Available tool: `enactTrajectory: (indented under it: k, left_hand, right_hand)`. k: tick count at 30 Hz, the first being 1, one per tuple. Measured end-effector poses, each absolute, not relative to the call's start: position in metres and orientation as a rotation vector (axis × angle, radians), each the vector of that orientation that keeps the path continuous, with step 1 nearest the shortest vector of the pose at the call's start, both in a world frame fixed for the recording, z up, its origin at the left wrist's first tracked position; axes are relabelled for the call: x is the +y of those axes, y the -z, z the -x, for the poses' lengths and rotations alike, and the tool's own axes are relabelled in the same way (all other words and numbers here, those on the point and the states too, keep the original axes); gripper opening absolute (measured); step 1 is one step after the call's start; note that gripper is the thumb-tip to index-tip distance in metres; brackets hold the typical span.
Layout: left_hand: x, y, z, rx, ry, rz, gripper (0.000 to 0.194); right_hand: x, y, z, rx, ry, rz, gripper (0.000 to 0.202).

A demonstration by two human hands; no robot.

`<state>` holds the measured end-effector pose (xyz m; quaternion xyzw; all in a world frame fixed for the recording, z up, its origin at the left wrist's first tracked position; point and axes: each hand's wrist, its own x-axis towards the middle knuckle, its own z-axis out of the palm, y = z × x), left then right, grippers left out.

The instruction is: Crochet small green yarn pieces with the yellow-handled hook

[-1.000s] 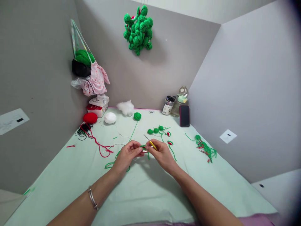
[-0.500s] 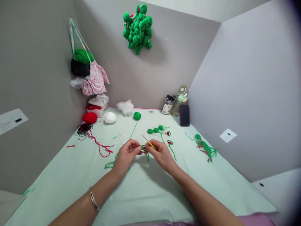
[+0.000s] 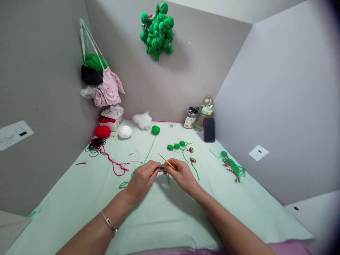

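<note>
My left hand (image 3: 143, 179) pinches a small red and green crochet piece (image 3: 162, 169), mostly hidden by the fingers. My right hand (image 3: 182, 173) touches the same piece and holds a crochet hook (image 3: 170, 164) with a yellow handle, its thin metal tip pointing up and left. A loop of green yarn (image 3: 168, 179) hangs below the fingertips. Behind the hands, a green yarn ball (image 3: 155, 130) trails a strand down toward them. Small green balls (image 3: 176, 146) and two red and green pieces (image 3: 193, 160) lie beyond my right hand.
Red yarn (image 3: 102, 132) and white yarn (image 3: 125, 132) sit at the back left, near white stuffing (image 3: 142, 121). A phone (image 3: 209, 130), bottle (image 3: 201, 120) and tin (image 3: 189, 118) stand back right. Yarn scraps (image 3: 233, 167) lie right. Green crochet pieces (image 3: 158, 33) hang above.
My left hand has rolled over, its back now turned more upward and its fingers closer together around the piece. The hook has shifted slightly left. The view has moved a little.
</note>
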<state>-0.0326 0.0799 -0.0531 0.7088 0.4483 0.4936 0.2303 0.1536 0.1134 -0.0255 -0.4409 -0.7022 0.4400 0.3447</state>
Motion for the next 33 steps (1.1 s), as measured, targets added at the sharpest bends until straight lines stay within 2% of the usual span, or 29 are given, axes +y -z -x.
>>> enactTrajectory:
  k: [9, 16, 33]
  left_hand:
    - [0.0806, 0.0564, 0.0328, 1.322, -1.265, -2.061, 0.015]
    - [0.0802, 0.0587, 0.0311, 1.309, -1.211, -2.09, 0.02]
    - [0.0767, 0.0523, 0.0257, 1.329, -1.303, -1.742, 0.008]
  right_hand:
    - [0.1125, 0.0282, -0.1523, -1.827, -1.115, 1.195, 0.01]
    - [0.1151, 0.0282, -0.1547, -1.834, -1.117, 1.195, 0.01]
    - [0.1176, 0.0298, -0.1543, -1.834, -1.173, 1.165, 0.014]
